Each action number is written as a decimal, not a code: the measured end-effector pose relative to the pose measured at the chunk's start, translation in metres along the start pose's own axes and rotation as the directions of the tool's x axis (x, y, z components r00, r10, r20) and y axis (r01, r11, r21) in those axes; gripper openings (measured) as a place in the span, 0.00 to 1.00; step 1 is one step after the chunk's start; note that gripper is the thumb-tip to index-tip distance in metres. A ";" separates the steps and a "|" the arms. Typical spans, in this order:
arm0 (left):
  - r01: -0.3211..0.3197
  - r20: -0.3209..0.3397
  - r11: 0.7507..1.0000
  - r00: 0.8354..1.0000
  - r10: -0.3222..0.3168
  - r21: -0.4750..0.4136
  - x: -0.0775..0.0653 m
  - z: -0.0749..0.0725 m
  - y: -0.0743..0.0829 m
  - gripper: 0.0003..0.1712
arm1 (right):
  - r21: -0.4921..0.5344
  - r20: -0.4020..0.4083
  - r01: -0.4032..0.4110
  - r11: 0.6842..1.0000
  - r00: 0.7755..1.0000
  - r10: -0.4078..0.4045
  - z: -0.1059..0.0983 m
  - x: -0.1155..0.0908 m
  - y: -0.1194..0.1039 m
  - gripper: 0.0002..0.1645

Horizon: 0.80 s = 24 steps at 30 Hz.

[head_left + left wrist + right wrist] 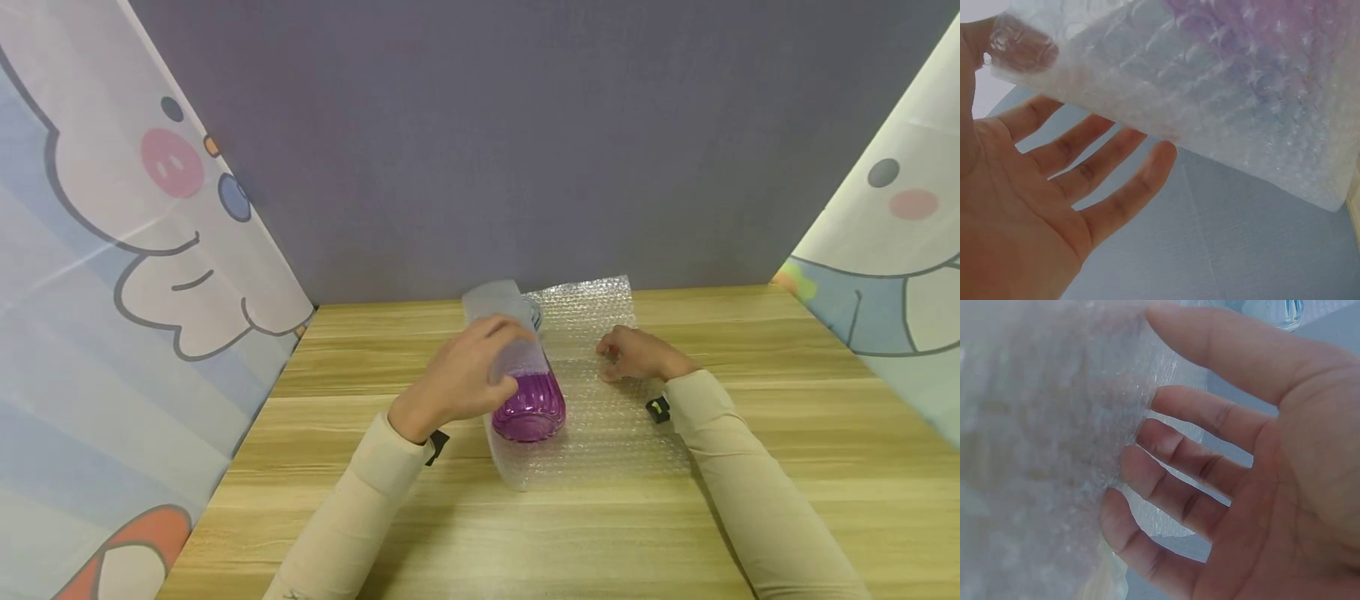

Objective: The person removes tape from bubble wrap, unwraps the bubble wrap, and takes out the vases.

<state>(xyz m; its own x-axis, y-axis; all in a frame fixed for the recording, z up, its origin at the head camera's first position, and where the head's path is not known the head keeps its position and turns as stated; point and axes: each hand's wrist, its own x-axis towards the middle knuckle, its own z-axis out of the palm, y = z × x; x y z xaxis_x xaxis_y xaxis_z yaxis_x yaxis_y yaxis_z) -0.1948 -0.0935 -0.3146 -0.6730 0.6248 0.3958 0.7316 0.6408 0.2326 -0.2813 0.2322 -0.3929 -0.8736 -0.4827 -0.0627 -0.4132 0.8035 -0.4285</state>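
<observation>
A purple ribbed glass vase [531,407] lies on its side on a sheet of bubble wrap [600,442], its base toward me and its clear bluish rim [536,313] at the far end. My left hand [468,371] pinches the sheet's left edge, thumb on one face and fingers on the other, and that flap is folded up over the vase's upper part. In the left wrist view the lifted wrap [1222,100] shows purple through it. On the vase's right, my right hand [637,354] rests its fingertips [1138,465] on the wrap, thumb and fingers spread apart.
The sheet lies on a wood-grain table [360,492]. A dark grey panel [525,150] stands along the table's back edge, and cartoon-printed cloths hang at the left [90,275] and right [900,275].
</observation>
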 end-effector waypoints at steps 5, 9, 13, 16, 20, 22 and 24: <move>0.022 -0.035 1.000 0.999 -0.022 0.001 -0.001 -0.001 -0.001 0.28 | 0.009 -0.001 0.008 1.000 1.000 -0.008 0.000 0.001 0.000 0.27; 0.040 -0.054 0.999 0.998 -0.040 0.007 -0.001 -0.001 -0.002 0.26 | 0.020 0.003 0.001 1.000 1.000 -0.001 0.001 0.000 0.001 0.27; 0.055 -0.065 0.998 0.996 -0.054 0.009 -0.001 -0.002 -0.002 0.26 | 0.015 0.004 -0.008 1.000 1.000 0.008 0.002 -0.001 0.001 0.26; 0.067 -0.063 0.998 0.996 -0.066 0.008 -0.001 -0.003 -0.002 0.26 | 0.014 0.004 -0.012 1.000 1.000 0.012 0.002 -0.001 0.001 0.26; 0.081 -0.048 0.997 0.996 -0.080 0.015 -0.002 -0.004 -0.002 0.26 | 0.018 0.007 -0.013 1.000 1.000 0.013 0.002 0.000 0.000 0.26; 0.089 -0.038 0.996 0.995 -0.088 0.019 -0.002 -0.004 -0.003 0.26 | 0.020 0.009 -0.013 1.000 1.000 0.013 0.002 0.000 -0.001 0.27; 0.099 -0.028 0.995 0.995 -0.098 0.022 -0.002 -0.005 -0.003 0.26 | 0.021 0.009 -0.014 1.000 1.000 0.014 0.002 0.000 -0.001 0.27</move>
<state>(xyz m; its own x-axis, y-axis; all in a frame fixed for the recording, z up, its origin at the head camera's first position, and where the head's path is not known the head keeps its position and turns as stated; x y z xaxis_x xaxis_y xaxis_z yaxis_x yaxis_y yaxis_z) -0.1951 -0.0985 -0.3120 -0.7382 0.5461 0.3961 0.6591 0.7091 0.2506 -0.2808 0.2305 -0.3939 -0.8770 -0.4744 -0.0766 -0.3954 0.8029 -0.4460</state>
